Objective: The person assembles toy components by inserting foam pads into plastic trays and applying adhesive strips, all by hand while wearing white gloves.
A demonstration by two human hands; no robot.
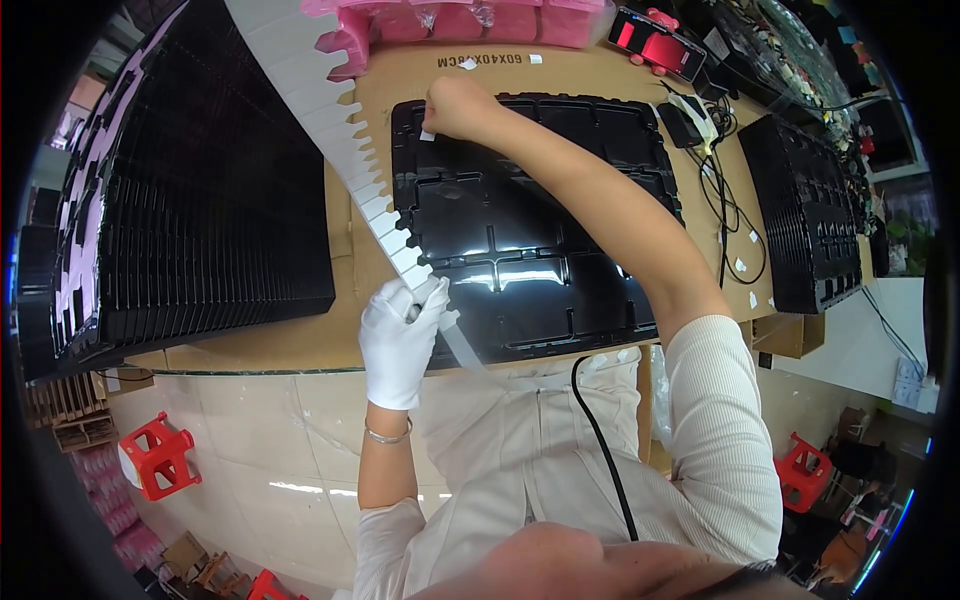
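My left hand point(402, 340), in a white glove, is closed on the lower end of a long strip of white labels point(350, 165) with a notched right edge. The strip runs up and away past the left side of a black plastic tray point(560, 235), and a pale, see-through tail hangs below the glove. My bare right hand point(458, 107) is closed in a fist at the tray's far left corner. Beside its fingers a small white label point(428, 135) shows against the black plastic. The fingertips are hidden, so what they grip cannot be made out.
Tall stacks of black trays stand at left point(215, 200) and right point(800, 215). Behind are a pink bin point(480, 22) and a phone on a red stand point(655, 42). A black cable point(735, 215) coils on the cardboard-covered table point(370, 85). Red stools point(160, 455) stand on the floor.
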